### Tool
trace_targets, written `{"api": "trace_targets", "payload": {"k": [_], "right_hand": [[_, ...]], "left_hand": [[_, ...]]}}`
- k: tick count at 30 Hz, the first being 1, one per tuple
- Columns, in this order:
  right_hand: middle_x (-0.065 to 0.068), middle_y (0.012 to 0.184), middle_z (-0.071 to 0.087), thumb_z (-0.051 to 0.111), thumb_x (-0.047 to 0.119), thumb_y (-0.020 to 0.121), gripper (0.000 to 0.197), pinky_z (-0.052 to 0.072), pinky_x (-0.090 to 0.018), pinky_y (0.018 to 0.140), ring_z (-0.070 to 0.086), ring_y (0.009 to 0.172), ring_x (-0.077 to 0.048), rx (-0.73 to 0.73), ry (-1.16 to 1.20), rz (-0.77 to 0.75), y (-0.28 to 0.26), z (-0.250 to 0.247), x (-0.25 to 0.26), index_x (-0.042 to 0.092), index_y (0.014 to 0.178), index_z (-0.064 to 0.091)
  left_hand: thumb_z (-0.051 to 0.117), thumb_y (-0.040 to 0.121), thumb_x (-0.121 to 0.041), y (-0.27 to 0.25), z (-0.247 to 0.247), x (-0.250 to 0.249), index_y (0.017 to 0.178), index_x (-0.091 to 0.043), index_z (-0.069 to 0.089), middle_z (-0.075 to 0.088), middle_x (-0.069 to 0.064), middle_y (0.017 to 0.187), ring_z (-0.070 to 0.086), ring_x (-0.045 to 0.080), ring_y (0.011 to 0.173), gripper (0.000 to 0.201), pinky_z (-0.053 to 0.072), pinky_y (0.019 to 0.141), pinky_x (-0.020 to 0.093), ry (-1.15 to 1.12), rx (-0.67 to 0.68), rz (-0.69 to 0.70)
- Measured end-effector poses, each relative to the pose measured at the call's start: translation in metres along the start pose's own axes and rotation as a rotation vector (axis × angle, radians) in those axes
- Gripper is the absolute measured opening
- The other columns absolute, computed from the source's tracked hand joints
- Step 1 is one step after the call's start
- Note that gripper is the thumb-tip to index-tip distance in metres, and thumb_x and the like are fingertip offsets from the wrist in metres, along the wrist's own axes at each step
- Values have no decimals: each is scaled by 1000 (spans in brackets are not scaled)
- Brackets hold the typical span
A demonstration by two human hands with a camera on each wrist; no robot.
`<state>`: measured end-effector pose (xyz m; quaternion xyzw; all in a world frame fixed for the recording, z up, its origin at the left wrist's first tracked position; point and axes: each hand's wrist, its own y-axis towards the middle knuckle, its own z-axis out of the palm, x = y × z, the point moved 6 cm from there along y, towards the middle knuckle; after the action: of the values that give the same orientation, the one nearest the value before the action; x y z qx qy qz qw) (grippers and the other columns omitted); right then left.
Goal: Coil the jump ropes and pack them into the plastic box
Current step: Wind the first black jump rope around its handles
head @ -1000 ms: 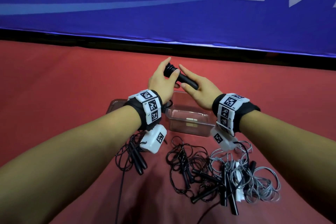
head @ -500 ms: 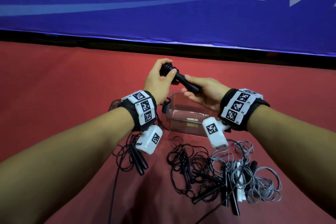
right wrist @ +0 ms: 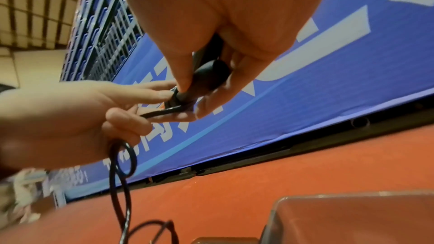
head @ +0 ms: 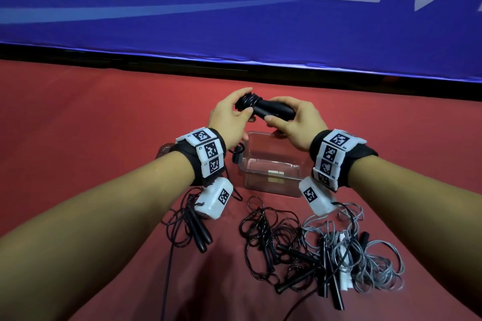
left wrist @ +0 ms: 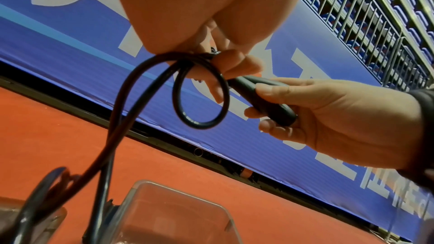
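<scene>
Both hands are raised above the clear plastic box (head: 271, 185). My right hand (head: 292, 122) grips the black jump rope handles (head: 271, 109) (left wrist: 263, 99) (right wrist: 209, 75). My left hand (head: 229, 117) pinches the black cord (left wrist: 199, 73) where it wraps around the handles' end (head: 249, 101). A small loop and a long strand of cord (right wrist: 119, 183) hang from the left hand toward the floor. The box holds nothing that I can see.
On the red floor near me lie a black rope with handles (head: 193, 224) at the left, a tangled black rope (head: 276, 242) in the middle and a grey rope pile (head: 365, 255) at the right. A blue banner (head: 234, 8) closes off the far side.
The handles have tipped from slanted to nearly level and shifted slightly right. My right hand has rolled round them, and my left hand has carried the cord round their end.
</scene>
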<state>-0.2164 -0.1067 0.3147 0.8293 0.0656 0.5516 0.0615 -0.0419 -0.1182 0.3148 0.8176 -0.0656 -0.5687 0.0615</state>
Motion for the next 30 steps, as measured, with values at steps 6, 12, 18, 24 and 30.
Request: {"api": "trace_targets", "payload": {"k": [6,12,18,24,30], "right_hand": [[6,101,75,76,26,87,38,62,-37,77,74,70,-14,-22,-221,-133,-2,2,3,30,123,66],[-19,92,73,51,52,99,41,58,-26,55,71,60,-24,157,400,373,-10,15,-5,21,123,63],[-5,69,53,45,58,98,43,31,-20,40,36,42,-10,307,565,533,-12,24,-8,20,113,57],[-2,68,57,62,38,97,28,50,-17,47,56,49,-8,117,558,418,-8,21,-3,12,105,66],[-6,100,70,63,18,97,27,59,-20,60,72,61,-13,51,481,270,-4,13,0,14,124,64]], "left_hand": [[59,101,-15,-1,-5,-3,138,-24,58,72,9,100,53,-4,37,38,38,44,9,-63,-48,38],[62,99,-13,-1,-11,-2,132,-25,64,70,1,79,51,-4,37,36,38,47,13,-82,-55,54],[58,101,-20,-3,-9,-4,134,-36,59,77,2,87,47,13,39,37,45,48,25,-61,-17,85],[46,107,-22,-7,2,-3,144,-42,36,71,4,102,72,22,53,44,56,50,29,-5,125,14],[50,104,-17,-2,3,1,143,-44,38,72,9,105,70,25,50,48,51,46,26,-52,148,-45]]}}
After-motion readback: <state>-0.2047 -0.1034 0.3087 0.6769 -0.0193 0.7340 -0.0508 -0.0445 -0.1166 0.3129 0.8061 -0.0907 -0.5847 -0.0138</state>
